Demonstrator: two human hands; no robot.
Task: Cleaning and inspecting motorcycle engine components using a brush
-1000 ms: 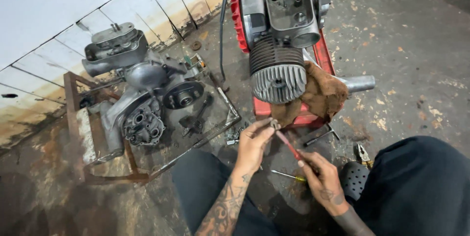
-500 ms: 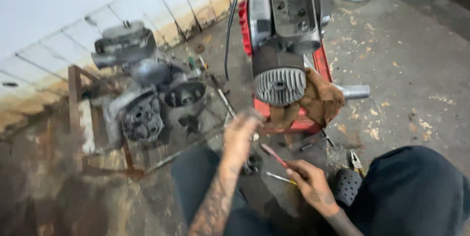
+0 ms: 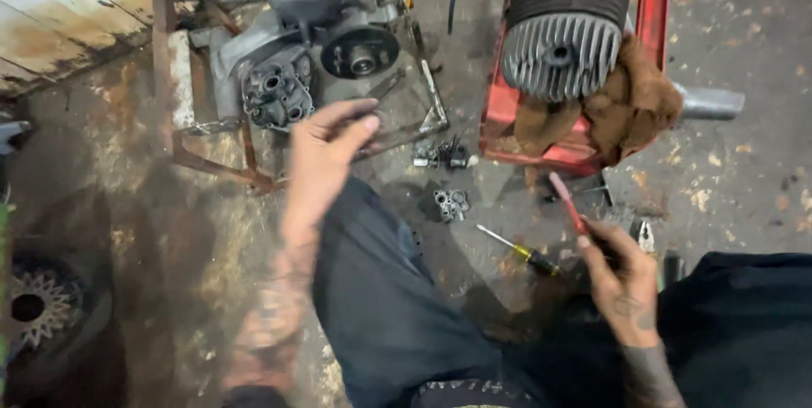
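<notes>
My forearms are bare and tattooed down to the left hand point(image 3: 326, 150) and right hand point(image 3: 616, 277); I wear dark trousers point(image 3: 397, 315) and a studded belt.

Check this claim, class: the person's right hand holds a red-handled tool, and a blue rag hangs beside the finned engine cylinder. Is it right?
Not quite. The head view shows the rag is brown, not blue. It hangs beside the finned engine cylinder, and the right hand holds the red-handled tool.

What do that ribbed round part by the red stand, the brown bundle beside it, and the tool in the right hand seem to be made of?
The ribbed cylinder looks like bare cast metal, probably aluminium: dull grey with thin fins. The brown bundle looks like soft cloth, crumpled and folded. The tool in the right hand shows a red, likely plastic, handle; blur hides its tip.
</notes>
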